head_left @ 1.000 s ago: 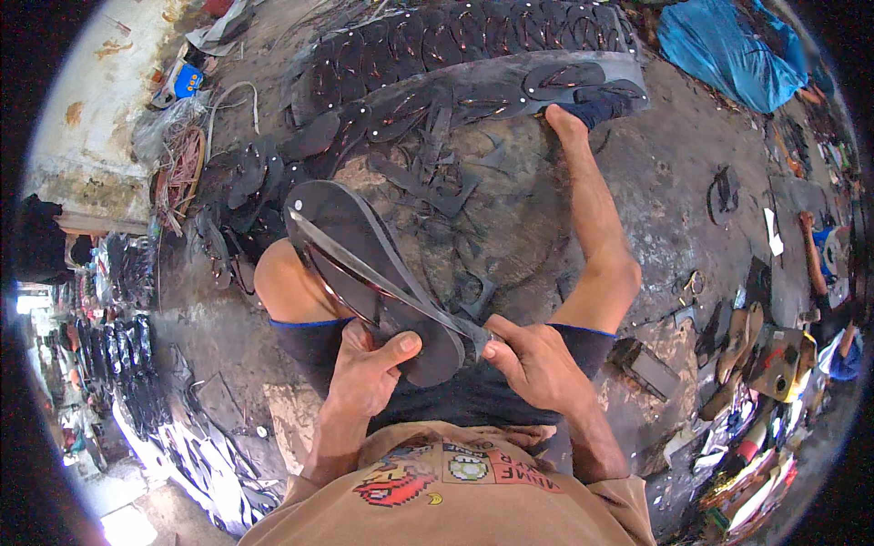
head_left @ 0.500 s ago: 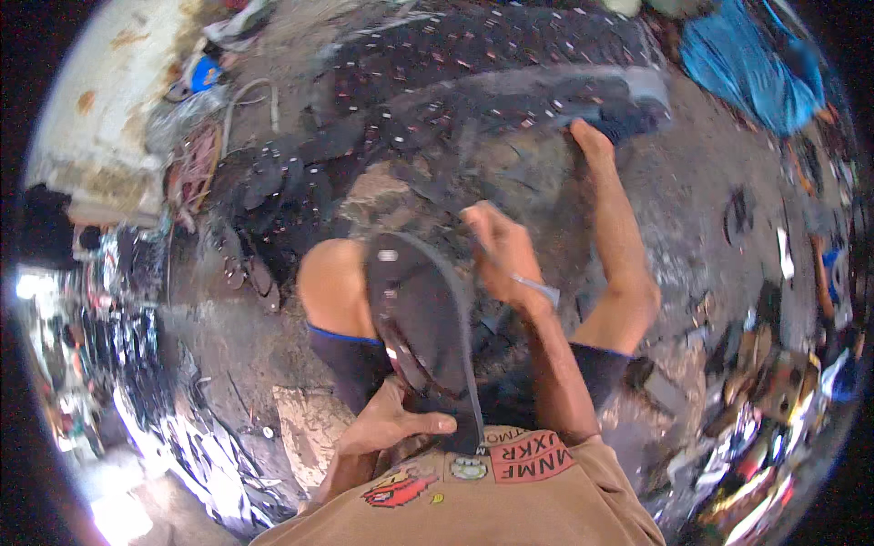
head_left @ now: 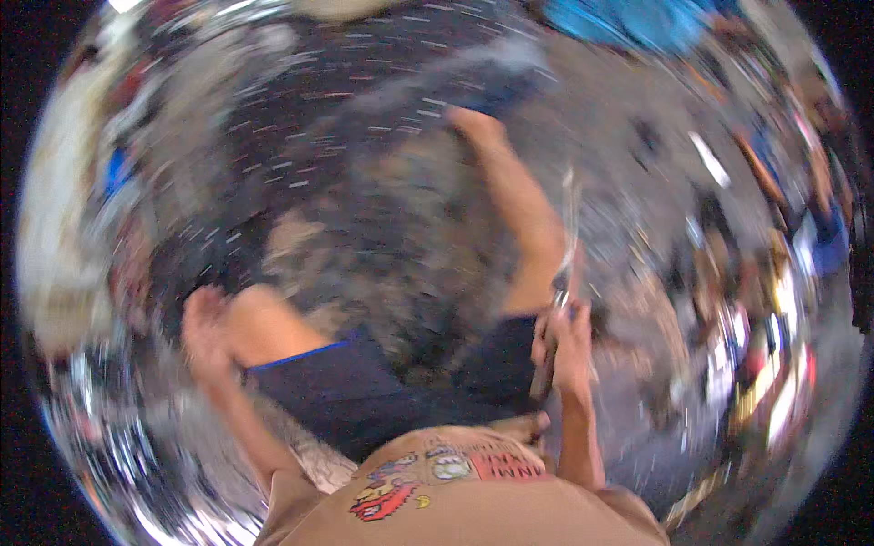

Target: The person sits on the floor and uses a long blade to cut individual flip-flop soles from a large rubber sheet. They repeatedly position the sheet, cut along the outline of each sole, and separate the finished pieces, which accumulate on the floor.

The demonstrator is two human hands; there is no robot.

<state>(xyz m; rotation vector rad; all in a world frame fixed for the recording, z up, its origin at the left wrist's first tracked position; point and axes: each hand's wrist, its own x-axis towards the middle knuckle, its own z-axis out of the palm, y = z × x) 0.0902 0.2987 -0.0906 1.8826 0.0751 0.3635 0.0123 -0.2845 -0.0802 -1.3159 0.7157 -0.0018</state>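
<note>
To the right of my right thigh, my right hand is closed around a long, thin metal tool that points up and away from me. Motion blur hides the tool's exact kind; its brownish handle end shows below the fingers. My left hand is out at the left, beside my bent left knee. Nothing can be made out in it, and its fingers are smeared by motion. The dark flip-flop seen earlier cannot be made out in this view.
A dark heap with pale specks covers the ground ahead. My right leg stretches forward toward it. Blue sheeting lies at the far right, with a white strip nearer. Blurred clutter lies along the right.
My left hand has left the flip-flop and swung out left past the knee. My right hand has moved right and nearer me, now with the tool. The whole view has turned rightward.
</note>
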